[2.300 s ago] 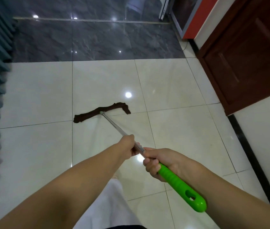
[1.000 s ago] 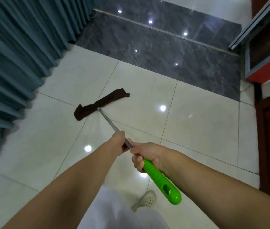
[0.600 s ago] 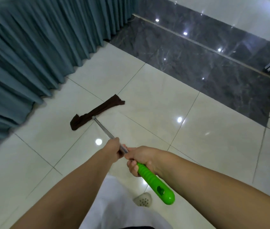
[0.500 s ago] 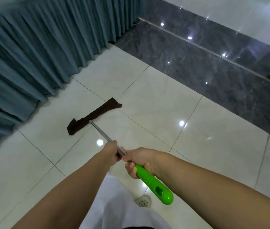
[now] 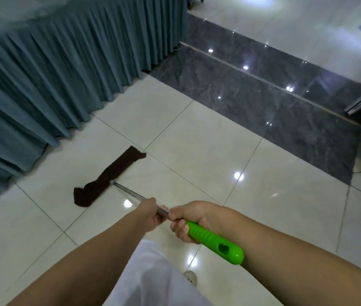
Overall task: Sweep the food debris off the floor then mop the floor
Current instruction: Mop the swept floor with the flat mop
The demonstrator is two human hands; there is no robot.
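Hands: left (image 5: pixel 150 214), right (image 5: pixel 188 219) grip mop (image 5: pixel 130 194); no writing legible.

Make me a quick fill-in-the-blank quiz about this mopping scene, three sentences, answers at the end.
1. The right hand grips the mop's bright ____ handle.
2. The left hand grips the mop's bare ____ pole.
3. The brown mop cloth lies on the ____ tiles, beside the teal curtain.

Answers: green; metal; white

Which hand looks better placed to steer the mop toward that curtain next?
Probably the left hand: it grips the metal pole nearer the brown mop cloth, on the curtain side. The right hand holds the green handle.
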